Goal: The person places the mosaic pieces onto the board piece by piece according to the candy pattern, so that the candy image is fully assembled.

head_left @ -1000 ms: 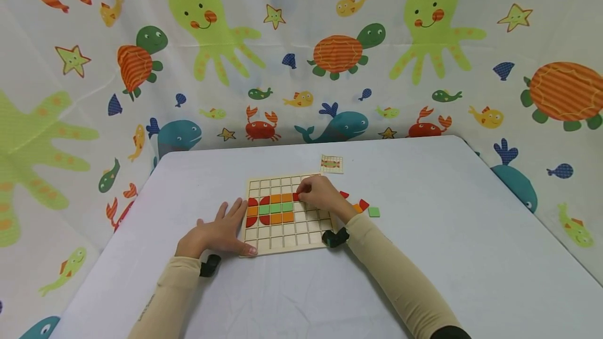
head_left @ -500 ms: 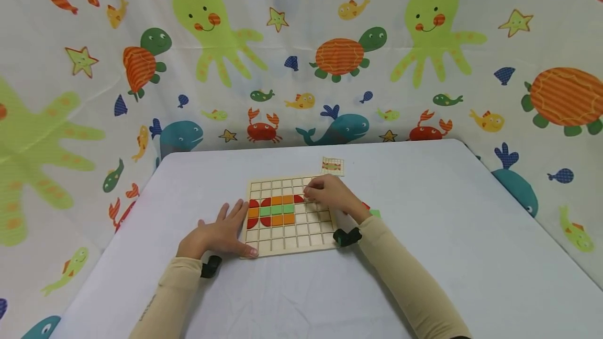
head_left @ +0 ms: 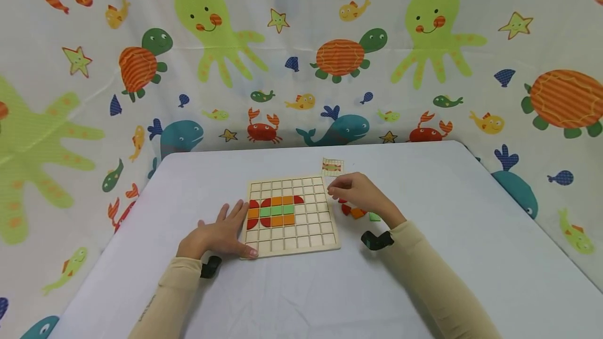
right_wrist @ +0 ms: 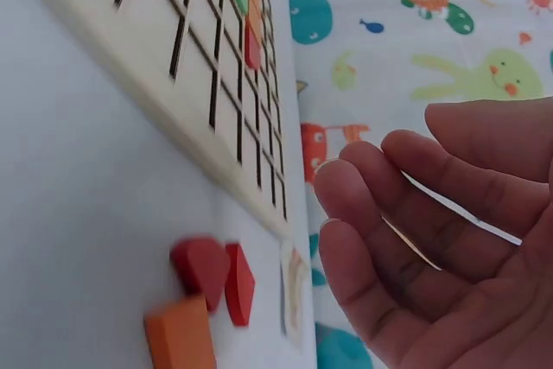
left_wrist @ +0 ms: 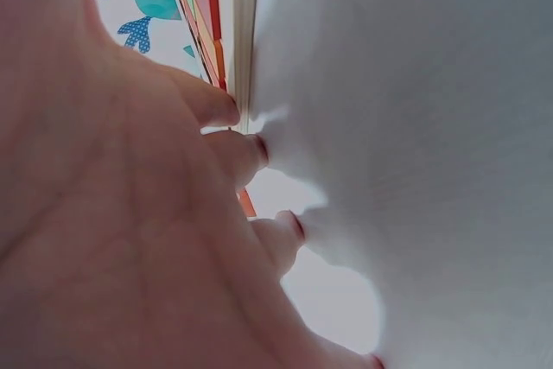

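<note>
A wooden grid board (head_left: 311,241) lies on the table, with orange, green and red tiles set in its left and middle squares. The last red tile (head_left: 299,200) of the upper row has a rounded side. My left hand (head_left: 214,237) rests spread along the board's left edge, its thumb touching the front left corner. Past the board's right edge hovers my right hand (head_left: 360,192), fingers loosely curved and holding nothing in the right wrist view. Below it lie loose pieces: red tiles (right_wrist: 203,267), an orange tile (head_left: 358,214) and a green tile (head_left: 374,217), partly hidden by the hand.
A small pattern card (head_left: 332,167) lies behind the board's far right corner. The white-covered table (head_left: 292,297) extends around the board. Behind it hangs a curtain (head_left: 292,14) printed with sea animals.
My right hand has let go of the red rounded tile on the board and moved right, off the grid and over the loose pieces. The left hand stays in place.
</note>
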`<state>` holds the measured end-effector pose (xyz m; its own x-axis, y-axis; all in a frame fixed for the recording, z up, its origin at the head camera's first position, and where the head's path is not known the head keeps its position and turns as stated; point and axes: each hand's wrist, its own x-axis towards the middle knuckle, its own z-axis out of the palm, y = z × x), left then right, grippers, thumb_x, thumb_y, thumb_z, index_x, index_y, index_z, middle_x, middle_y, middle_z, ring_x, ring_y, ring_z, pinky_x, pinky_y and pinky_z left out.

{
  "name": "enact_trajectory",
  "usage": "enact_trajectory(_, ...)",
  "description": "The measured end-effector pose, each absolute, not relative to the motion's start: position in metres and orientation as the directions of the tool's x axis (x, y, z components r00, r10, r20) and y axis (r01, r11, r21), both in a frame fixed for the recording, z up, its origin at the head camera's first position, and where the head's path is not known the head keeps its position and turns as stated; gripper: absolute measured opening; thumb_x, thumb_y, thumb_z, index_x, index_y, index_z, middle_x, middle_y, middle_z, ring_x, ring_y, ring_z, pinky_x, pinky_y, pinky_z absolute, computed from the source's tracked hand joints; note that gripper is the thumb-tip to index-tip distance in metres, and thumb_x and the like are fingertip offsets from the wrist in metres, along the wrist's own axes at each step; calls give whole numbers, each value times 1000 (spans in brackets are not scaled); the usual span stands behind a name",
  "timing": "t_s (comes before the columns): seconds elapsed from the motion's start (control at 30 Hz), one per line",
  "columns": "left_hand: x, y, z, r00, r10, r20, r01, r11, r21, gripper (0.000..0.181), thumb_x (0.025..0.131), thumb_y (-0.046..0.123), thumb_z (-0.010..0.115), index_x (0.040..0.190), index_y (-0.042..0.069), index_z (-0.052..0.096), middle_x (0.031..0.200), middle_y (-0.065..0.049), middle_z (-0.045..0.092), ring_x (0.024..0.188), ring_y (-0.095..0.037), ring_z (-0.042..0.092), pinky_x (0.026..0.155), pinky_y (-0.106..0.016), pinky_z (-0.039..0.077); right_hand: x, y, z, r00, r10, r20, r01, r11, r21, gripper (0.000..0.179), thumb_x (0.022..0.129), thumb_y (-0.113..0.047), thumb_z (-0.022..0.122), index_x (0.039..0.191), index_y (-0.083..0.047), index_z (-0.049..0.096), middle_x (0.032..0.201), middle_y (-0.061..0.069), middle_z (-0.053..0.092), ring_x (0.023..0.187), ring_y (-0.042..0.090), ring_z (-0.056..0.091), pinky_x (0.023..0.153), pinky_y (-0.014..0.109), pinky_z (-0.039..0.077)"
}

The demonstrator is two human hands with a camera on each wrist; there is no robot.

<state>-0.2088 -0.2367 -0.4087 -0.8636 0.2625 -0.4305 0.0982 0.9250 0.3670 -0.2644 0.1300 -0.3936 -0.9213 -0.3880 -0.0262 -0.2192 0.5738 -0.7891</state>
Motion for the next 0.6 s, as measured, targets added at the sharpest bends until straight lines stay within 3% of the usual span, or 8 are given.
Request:
enact_trajectory(0.3, -211, -238, -409, -861, 265, -434, 99, 925, 367, 136, 76, 62, 90, 172, 7, 11, 177, -23, 3, 158, -55, -3, 106, -93, 1, -256, 169, -393, -927, -370, -62, -210, 649, -731, 25, 104, -18, 71, 121, -1, 77, 109, 6, 77, 98, 25, 69, 87, 38, 62)
enact_trajectory(0.5, -212, -239, -407, -859, 268, -436, 100, 923, 372, 138, 75, 63, 90, 172, 7, 10, 178, -22, 2, 158, -55, -4, 105, -93, 1, -254, 190, -394, -909, -393, -139, -199, 702, -684, 21, 102, -14, 73, 118, 0, 77, 103, 4, 75, 97, 24, 66, 90, 43, 60)
enact_trajectory(0.6, -213, -240, -409, -856, 273, -438, 97, 919, 383, 139, 74, 65, 90, 172, 6, 11, 177, -23, 2, 158, -56, -4, 105, -93, -1, -254, 196, -395, -893, -415, -174, -210, 726, -655, 17, 99, -11, 76, 114, -1, 77, 98, 3, 72, 94, 24, 63, 86, 41, 58)
